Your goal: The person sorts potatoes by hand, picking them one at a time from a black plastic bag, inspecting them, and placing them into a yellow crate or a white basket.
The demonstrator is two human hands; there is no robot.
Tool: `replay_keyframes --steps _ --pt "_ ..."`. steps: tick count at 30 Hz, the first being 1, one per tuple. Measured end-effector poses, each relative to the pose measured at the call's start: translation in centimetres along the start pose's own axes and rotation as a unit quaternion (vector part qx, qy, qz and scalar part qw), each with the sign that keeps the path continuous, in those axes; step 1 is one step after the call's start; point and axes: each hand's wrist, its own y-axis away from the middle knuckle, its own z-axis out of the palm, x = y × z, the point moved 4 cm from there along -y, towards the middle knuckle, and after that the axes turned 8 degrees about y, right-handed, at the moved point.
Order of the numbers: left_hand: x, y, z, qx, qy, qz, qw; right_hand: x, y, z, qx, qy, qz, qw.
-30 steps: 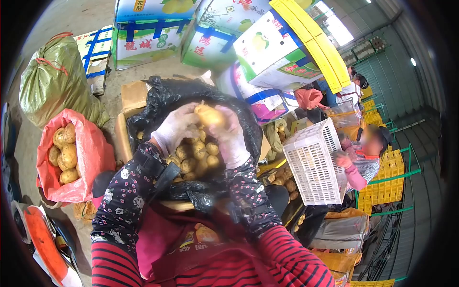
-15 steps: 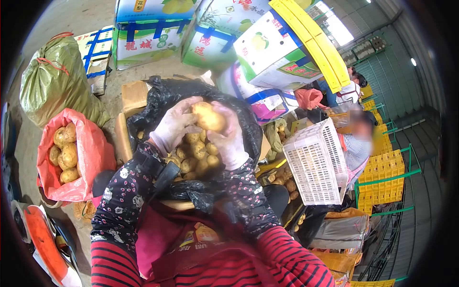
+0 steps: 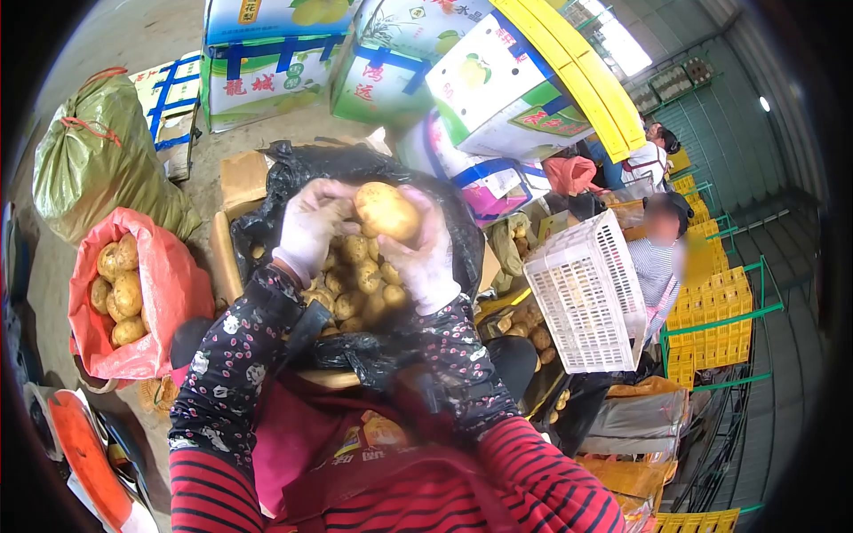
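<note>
A large yellow potato (image 3: 387,211) is held up in front of me, with my right hand (image 3: 426,258) gripping its right side and underside. My left hand (image 3: 306,233) is close to the potato's left edge, its fingers half curled and apart; any fingertip contact is hard to make out. Both hands wear thin whitish gloves. Below them, smaller potatoes (image 3: 366,277) fill a box lined with a black plastic bag (image 3: 306,169). The box's cardboard flap (image 3: 243,178) shows at the back left.
At left stands an open red sack (image 3: 173,293) of potatoes, with a tied green sack (image 3: 102,164) behind it. Fruit cartons (image 3: 267,80) are stacked ahead. A white crate (image 3: 586,298) stands at right near a seated person (image 3: 659,266); yellow crates (image 3: 711,320) are beyond.
My left hand has loosened from the potato and drawn slightly left, its fingers curling. The potato stays in my right hand, turned a little. The view has shifted slightly.
</note>
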Motion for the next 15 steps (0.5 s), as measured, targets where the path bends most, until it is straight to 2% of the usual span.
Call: replay_keyframes --steps 1,4,5,7,10,13,15 --pt "-0.1 -0.2 -0.4 0.043 0.049 -0.014 0.998 -0.1 0.1 0.0 -0.005 -0.003 0.001 1.000" --pt "0.7 0.6 1.0 -0.025 0.121 -0.083 0.989 -0.2 0.1 0.1 -0.015 0.068 -0.088 0.994" --pt "0.8 1.2 2.3 -0.069 0.101 -0.084 0.989 -0.4 0.1 0.1 -0.021 0.057 -0.065 0.996" --pt "-0.2 1.0 1.7 -0.081 0.073 -0.104 0.989 -0.9 0.3 0.1 -0.032 0.037 -0.019 0.999" --pt "-0.3 1.0 1.3 -0.095 0.044 -0.101 0.989 0.4 0.1 -0.7 -0.027 0.078 -0.019 0.996" --pt "-0.2 0.9 1.7 -0.092 0.066 -0.091 0.989 1.8 -0.5 -1.8 0.034 -0.148 0.114 0.982" --pt "0.1 1.1 2.1 -0.092 0.102 -0.090 0.987 0.6 -0.3 -1.9 0.058 -0.162 0.143 0.975"
